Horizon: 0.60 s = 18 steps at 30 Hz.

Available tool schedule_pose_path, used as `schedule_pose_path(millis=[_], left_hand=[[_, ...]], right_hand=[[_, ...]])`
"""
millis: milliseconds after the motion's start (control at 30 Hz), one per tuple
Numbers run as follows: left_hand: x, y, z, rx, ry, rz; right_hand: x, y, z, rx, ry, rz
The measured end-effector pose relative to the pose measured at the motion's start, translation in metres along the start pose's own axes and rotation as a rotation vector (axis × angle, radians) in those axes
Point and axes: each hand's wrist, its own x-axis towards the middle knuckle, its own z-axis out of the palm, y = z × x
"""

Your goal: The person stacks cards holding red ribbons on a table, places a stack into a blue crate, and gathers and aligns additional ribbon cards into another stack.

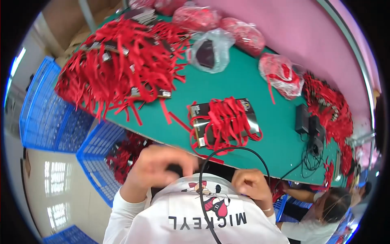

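Close to my body, at the table's front edge, my left hand (162, 166) is blurred by motion, its fingers bent near a small dark shape that I cannot make out. My right hand (251, 184) is curled in front of my shirt; what it holds, if anything, is hidden. Just beyond both hands, black cards with red ribbon loops (225, 122) lie on the green tabletop (260, 156). A large heap of red ribbons with black cards (118, 65) covers the table's left part.
Clear bags of red items (282, 75) and a bag with a dark object (210, 51) line the far side. Black adapters (302, 118) with cables and more red ribbons (331, 107) lie right. Blue crates (53, 118) stand left. A co-worker (325, 207) sits at the right.
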Motion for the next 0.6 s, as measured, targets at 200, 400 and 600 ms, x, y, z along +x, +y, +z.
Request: schedule_pose_path(millis=[200,400,600], left_hand=[[0.021,-0.057,0.006,1.358,0.289,-0.026],[0.028,-0.088,0.023,1.426,0.321,-0.171],[0.034,-0.093,0.030,1.001,0.536,-0.088]], right_hand=[[-0.045,-0.117,-0.037,-0.101,0.101,0.101],[0.065,-0.041,-0.113,-1.005,0.349,0.188],[0.128,0.008,-0.101,-0.909,0.317,0.314]])
